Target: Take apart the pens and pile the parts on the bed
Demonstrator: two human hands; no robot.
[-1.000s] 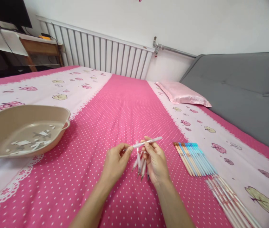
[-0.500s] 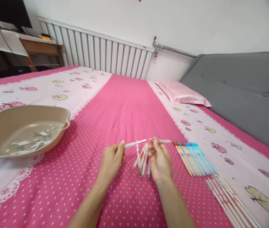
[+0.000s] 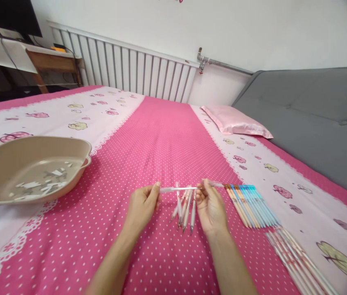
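Observation:
My left hand (image 3: pixel 144 207) is closed, pinching the end of a pale translucent pen section (image 3: pixel 166 189). From that section a thin white rod (image 3: pixel 185 188), which looks like a refill, runs across to the fingertips of my right hand (image 3: pixel 212 207). My right hand is closed too, with a translucent pinkish pen barrel (image 3: pixel 216 184) sticking out to its right. Whether the rod's far end touches that barrel is hidden by the fingers. Below and between the hands, several pale pink pens (image 3: pixel 185 211) lie loosely on the bedspread, tips toward me.
To the right lies a row of blue and orange pens (image 3: pixel 250 207), with several white-and-red pens (image 3: pixel 299 260) nearer me. A beige basin (image 3: pixel 35 145) holding small white and grey pieces sits at the left. A pink pillow (image 3: pixel 237 121) rests near the grey headboard (image 3: pixel 308 102).
My right hand has shifted slightly right with the barrel. The white rod now shows longer, spanning the gap between both hands. My left hand has barely moved.

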